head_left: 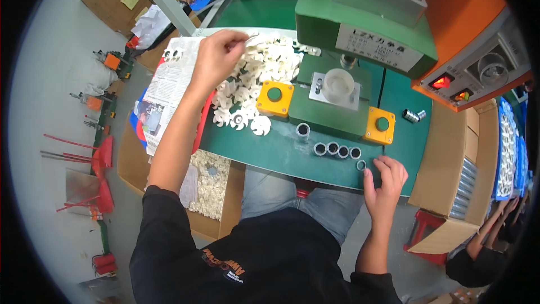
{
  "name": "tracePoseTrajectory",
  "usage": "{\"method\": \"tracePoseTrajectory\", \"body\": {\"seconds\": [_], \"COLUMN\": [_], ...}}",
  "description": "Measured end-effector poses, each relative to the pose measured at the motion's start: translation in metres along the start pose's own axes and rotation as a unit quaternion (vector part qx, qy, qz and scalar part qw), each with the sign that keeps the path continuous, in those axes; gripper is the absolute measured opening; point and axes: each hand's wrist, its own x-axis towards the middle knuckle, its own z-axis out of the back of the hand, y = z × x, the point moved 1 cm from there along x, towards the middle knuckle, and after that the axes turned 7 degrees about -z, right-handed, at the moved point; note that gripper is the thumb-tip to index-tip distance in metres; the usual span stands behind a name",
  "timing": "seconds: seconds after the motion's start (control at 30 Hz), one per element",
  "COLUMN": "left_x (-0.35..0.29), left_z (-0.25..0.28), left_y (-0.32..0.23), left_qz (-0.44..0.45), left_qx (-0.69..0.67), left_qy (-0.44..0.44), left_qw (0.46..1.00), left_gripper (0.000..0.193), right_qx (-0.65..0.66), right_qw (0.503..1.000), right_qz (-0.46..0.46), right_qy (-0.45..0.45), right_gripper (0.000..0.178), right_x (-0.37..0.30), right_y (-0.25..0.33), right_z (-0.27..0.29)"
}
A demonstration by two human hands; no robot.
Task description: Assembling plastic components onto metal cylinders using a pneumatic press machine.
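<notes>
My left hand [220, 56] is above the back left of a heap of white bladed plastic wheels [275, 59], its fingers bent together in a pinch. A pale edge shows by the fingertips, but I cannot make out what they hold. At the front right of the green table, my right hand [387, 179] has thumb and fingers apart, palm edge low. Its thumb tip is beside a small metal ring [360, 164], and no grip on the ring shows. Several short dark-lined metal sleeves [333, 148] stand in a row nearby, with a single sleeve [302, 130] farther left.
A green press [365, 28] stands ahead, with a clear round fixture [338, 83] between two yellow button boxes [274, 98]. Metal cylinders [413, 116] lie at right. Newspaper [174, 84] covers the left side. Cartons [450, 163] flank the table; people work nearby.
</notes>
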Motion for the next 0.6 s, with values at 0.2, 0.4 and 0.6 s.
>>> {"method": "tracePoseTrajectory", "body": {"seconds": [0.2, 0.4, 0.6], "left_x": [0.013, 0.010, -0.011], "left_z": [-0.070, -0.104, -0.106], "left_y": [-0.086, -0.083, -0.084], "left_qz": [0.034, 0.039, -0.109], "left_qx": [-0.287, -0.214, -0.146], "left_qy": [0.144, 0.203, 0.121], "left_qw": [0.946, 0.955, 0.976], "left_gripper": [0.023, 0.022, 0.019], "right_qx": [0.005, 0.000, 0.005], "right_qw": [1.000, 1.000, 0.999], "right_qz": [-0.003, -0.018, -0.028], "right_qy": [-0.009, -0.018, -0.015], "right_gripper": [0.031, 0.031, 0.032], "right_x": [0.008, 0.006, 0.007], "right_y": [0.007, 0.004, -0.002], "right_z": [0.000, 0.004, 0.002]}}
